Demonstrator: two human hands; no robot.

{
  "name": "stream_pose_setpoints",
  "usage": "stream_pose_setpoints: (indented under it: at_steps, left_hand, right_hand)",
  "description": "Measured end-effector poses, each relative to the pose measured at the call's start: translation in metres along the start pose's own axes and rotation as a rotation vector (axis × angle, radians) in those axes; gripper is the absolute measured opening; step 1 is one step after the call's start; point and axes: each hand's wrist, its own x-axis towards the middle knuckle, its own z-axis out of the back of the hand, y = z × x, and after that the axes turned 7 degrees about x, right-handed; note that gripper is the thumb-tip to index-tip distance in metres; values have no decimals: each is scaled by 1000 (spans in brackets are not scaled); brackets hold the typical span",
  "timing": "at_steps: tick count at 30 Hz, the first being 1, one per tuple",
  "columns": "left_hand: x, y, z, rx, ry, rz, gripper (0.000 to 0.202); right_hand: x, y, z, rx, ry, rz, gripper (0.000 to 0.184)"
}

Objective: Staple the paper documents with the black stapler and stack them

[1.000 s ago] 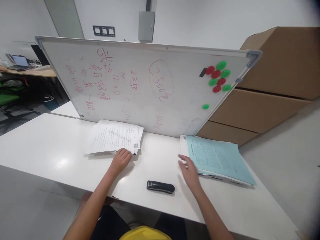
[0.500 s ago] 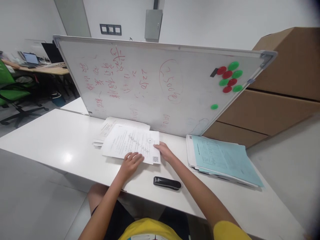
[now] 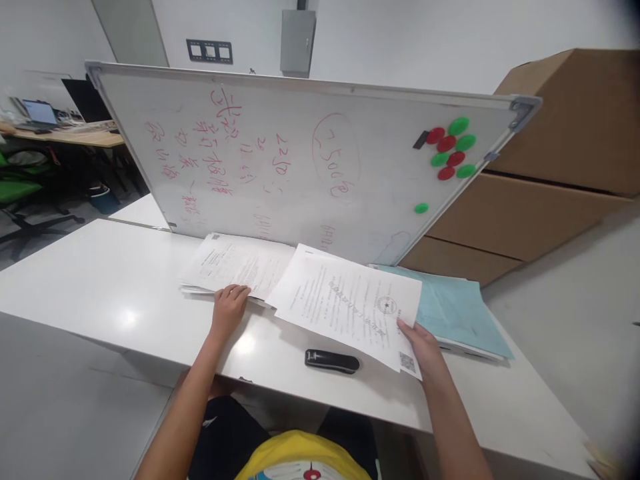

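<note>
My right hand [image 3: 420, 343] is closed on the right edge of some printed sheets [image 3: 345, 303] with a round stamp and a QR code, thumb on top. These sheets are lifted and overlap the right side of a paper stack [image 3: 240, 263] on the desk. At the near edge of that stack rests my left hand [image 3: 230, 310], its fingers laid over the paper. A black stapler [image 3: 332, 361] lies on the desk below the lifted sheets. Beyond my right hand is a pile with a light blue sheet [image 3: 455, 303] on top, partly covered by the lifted sheets.
A whiteboard [image 3: 240, 147] with red writing stands along the back of the white desk [image 3: 125, 280]. Red and green magnets [image 3: 450, 150] sit on its right side. Cardboard boxes [image 3: 565, 127] are stacked behind it. A green chair [image 3: 20, 187] stands at the far left.
My right hand has carried the printed sheets right and up off the stack, toward the blue-topped pile. My left hand has shifted left onto the remaining stack. The view has tilted slightly.
</note>
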Motion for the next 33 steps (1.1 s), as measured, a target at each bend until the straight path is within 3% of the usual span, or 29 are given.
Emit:
stream_pose_setpoints:
  at_steps: [4,9,13,15,18,20,23,27,30,33]
  left_hand:
    - [-1,-17,9,-34,-45,-5,37]
    - [6,-73,21,-440,-35,-229,47]
    - [32,-120,6,-732,136,-11,65]
    - [44,-132,-8,-931,139,161,70]
    - [50,-134,-23,-1182,53,429,53]
    - [49,-131,-25,-1240,34,500,38]
    - [46,-125,-20,-1264,9,491,30]
    - [42,-124,-9,-1306,-39,463,50]
    - [32,-131,-7,-1290,35,455,56]
    - [21,-140,-7,-1228,136,472,42]
  right_hand:
    - [-7,-11,24,66,-90,15,41]
    - [-9,-20,51,78,-37,81,41]
    - [1,-7,59,102,-17,177,38]
    - [9,3,56,114,4,222,38]
    - [18,12,47,83,15,290,37]
    - [20,13,41,103,15,355,36]
    - [21,13,34,215,4,465,33]
    - [19,11,29,189,20,520,28]
    - [12,1,26,173,25,532,33]
    - [6,-11,25,183,15,516,38]
